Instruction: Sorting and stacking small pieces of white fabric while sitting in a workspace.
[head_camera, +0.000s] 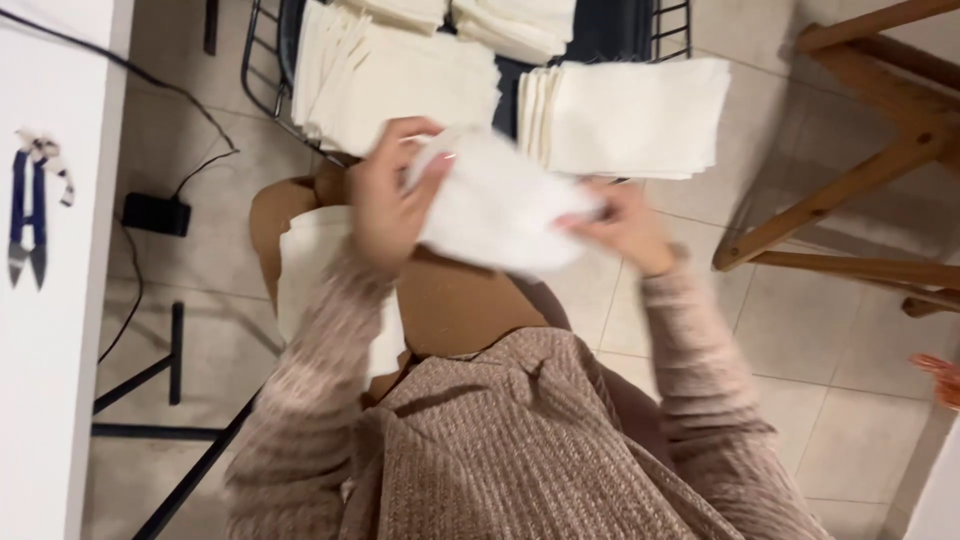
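White cloth (497, 212) between both hands (505, 215)

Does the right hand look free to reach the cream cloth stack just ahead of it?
Probably not yet: the right hand grips the white cloth piece; otherwise nothing blocks the stack.

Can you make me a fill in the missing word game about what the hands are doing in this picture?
1. The left hand and the right hand both hold one white ____.
2. The stacks of folded cloths lie on a black wire ____.
3. The small snips on the white table have a ____ handle.
4. The chair at the right is made of ____.

Missing words: cloth; rack; blue; wood
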